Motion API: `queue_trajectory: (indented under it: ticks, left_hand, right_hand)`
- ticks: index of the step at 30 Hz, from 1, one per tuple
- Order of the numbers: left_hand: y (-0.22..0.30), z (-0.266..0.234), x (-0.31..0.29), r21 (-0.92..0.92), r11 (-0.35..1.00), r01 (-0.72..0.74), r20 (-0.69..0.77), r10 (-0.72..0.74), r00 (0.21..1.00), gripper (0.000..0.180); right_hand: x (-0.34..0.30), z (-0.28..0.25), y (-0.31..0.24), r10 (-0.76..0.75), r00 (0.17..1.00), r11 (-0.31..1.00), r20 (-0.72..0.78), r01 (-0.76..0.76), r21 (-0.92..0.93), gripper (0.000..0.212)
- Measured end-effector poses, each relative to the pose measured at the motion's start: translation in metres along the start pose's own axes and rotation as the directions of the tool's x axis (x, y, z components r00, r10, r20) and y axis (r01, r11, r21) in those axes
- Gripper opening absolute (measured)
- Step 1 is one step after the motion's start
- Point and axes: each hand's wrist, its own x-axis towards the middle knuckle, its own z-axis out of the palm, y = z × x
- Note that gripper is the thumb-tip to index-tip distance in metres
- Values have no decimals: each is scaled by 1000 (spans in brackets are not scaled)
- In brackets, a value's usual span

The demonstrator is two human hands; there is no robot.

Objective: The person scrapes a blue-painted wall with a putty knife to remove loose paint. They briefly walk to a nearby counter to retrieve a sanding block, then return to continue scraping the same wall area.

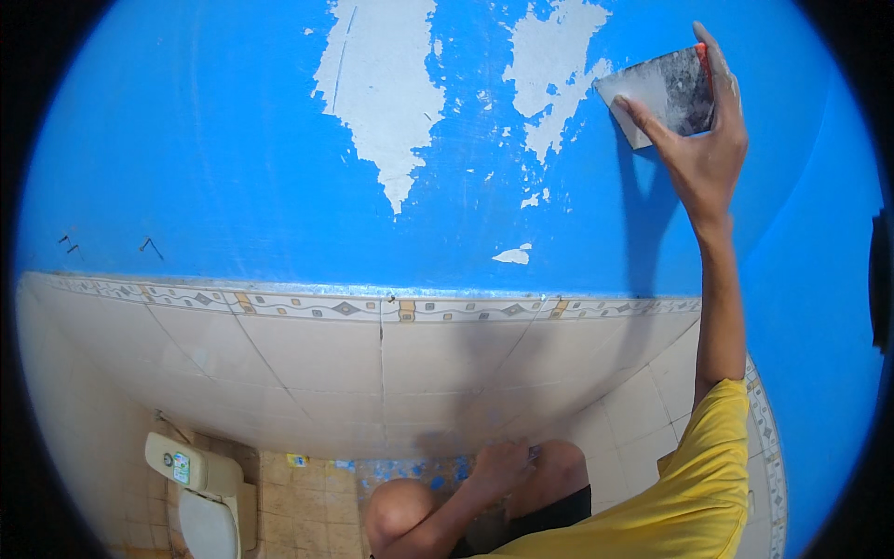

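My right hand (712, 149) is raised at the upper right and closed on a flat, wide scraper (656, 98). The thumb presses on the scraper's pale face, and the fingers wrap round its far edge, where a bit of red shows. A dark smudged patch covers part of the scraper. Its left corner lies close to a ragged bare patch (549, 65) in the blue painted wall (233, 168); whether it touches is hard to tell. Down by my knees, my left hand (503, 466) is closed, and anything inside it is hidden.
Left of the scraper, a larger bare patch (382, 84) runs down the paint. Nails (149, 247) stick out at the left. Beneath run a patterned tile border (456, 309) and pale tiles (447, 359). A toilet (209, 494) stands lower left; blue flakes (438, 483) litter the floor.
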Motion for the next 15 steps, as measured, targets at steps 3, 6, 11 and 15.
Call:
queue_trajectory:
  ticks: [3,6,11,15]
  left_hand:
    - [-3,8,-1,18,1000,-8,-20,9,1000,36]
    - [-3,9,2,21,1000,-7,-21,8,1000,36]
    - [-4,10,1,43,999,-27,-27,28,999,36]
    - [-3,8,0,50,998,-27,6,27,1000,38]
  right_hand:
    - [3,-5,4,90,995,996,-45,-90,0,83]
    - [-2,0,-9,-16,1000,999,-12,16,-32,81]
    - [0,-5,-4,58,998,998,-28,-58,-4,81]
    - [1,-4,-6,114,993,992,-14,-113,59,81]
